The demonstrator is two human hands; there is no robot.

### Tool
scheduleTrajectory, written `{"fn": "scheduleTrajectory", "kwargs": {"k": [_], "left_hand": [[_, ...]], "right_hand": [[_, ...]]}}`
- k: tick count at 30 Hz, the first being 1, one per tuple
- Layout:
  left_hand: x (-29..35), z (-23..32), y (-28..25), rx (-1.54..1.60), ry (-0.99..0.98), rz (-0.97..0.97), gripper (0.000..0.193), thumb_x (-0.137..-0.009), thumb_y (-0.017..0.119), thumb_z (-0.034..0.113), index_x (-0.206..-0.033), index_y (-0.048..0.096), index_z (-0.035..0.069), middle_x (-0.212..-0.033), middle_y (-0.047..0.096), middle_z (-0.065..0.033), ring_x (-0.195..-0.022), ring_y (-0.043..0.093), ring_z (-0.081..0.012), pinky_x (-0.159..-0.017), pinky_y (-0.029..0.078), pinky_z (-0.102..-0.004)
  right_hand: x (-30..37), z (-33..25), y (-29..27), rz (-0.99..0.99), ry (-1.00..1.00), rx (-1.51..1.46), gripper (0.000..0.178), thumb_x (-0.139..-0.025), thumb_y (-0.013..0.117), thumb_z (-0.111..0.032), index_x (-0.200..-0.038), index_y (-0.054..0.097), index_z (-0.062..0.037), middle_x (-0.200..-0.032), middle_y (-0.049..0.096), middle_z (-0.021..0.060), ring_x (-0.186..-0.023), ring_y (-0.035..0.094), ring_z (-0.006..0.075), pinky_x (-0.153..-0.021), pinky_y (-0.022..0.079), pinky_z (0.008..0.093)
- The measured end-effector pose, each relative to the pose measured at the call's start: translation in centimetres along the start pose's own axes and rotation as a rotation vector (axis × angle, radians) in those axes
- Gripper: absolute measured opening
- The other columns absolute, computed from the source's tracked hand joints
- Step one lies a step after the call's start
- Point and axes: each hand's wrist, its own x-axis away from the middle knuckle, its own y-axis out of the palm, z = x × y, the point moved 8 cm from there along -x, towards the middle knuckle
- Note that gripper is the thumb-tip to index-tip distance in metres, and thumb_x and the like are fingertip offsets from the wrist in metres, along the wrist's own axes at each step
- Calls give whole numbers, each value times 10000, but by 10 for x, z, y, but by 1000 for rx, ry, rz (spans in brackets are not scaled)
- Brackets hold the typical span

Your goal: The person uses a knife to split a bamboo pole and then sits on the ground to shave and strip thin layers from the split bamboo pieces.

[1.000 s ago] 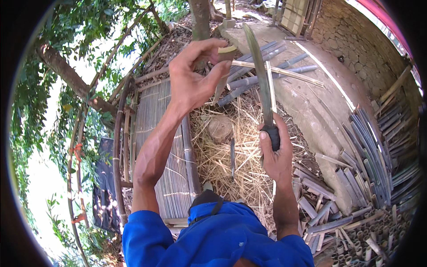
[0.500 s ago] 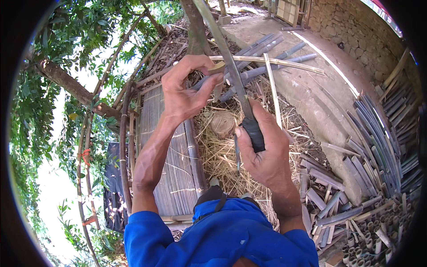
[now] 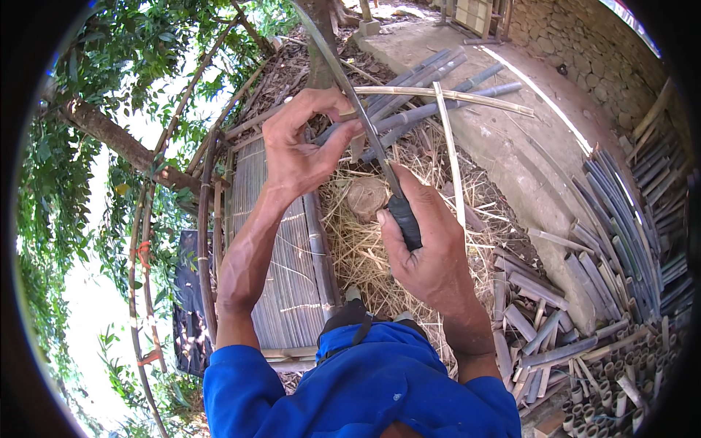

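Take the round wooden block (image 3: pixel 366 197) as the centre of the dial, and here's the action: the left hand (image 3: pixel 301 150) is up at ten o'clock, thumb and fingers pinched on a short piece of bamboo (image 3: pixel 349 115), which sits just shy of twelve, partly hidden by the fingers. Over at four o'clock, the right hand (image 3: pixel 432 244) has a firm fist around the black handle (image 3: pixel 406 223) of a large knife (image 3: pixel 337 73), thumb lying along the grip. And look at that long dark blade, slanting off toward eleven, crossing right at the end of the bamboo; whether the edge is touching, I can't tell from this angle! Under it all, pale shavings (image 3: pixel 365 259) are strewn around the block. At one o'clock, grey bamboo poles (image 3: pixel 427 69) lie across the ground, with a long bowed strip (image 3: pixel 478 98) over them, and a thin pale strip (image 3: pixel 449 150) stands out at two. Eight o'clock belongs to the slatted bench (image 3: pixel 270 277), running alongside the left forearm. Swing out to three and there's a big stack of bamboo lengths (image 3: pixel 621 226); between four and five, short cut tubes (image 3: pixel 599 394) crowd together. Far out at two, a stone wall (image 3: pixel 584 55) closes the scene.
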Motion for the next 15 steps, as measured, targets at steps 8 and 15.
{"fn": "scheduleTrajectory", "kwargs": {"k": [8,15], "left_hand": [[-2,1,16,7,-13,-8,337,-771,803,-116,-1061,676,-1,-1116,677,-84,-997,658,-147,-920,543,-314],[-51,47,-10,-87,328,72,218,-788,771,105,-989,737,27,-872,723,-68,-775,663,-120,-694,521,-263]], "right_hand": [[0,3,-11,35,8,101,481,-948,650,-57,-1393,477,5,-1057,607,269,-838,674,444,-664,545,484],[-11,9,-20,-50,173,185,312,-939,653,-91,-1200,504,-7,-801,622,254,-721,630,465,-627,463,520]]}}
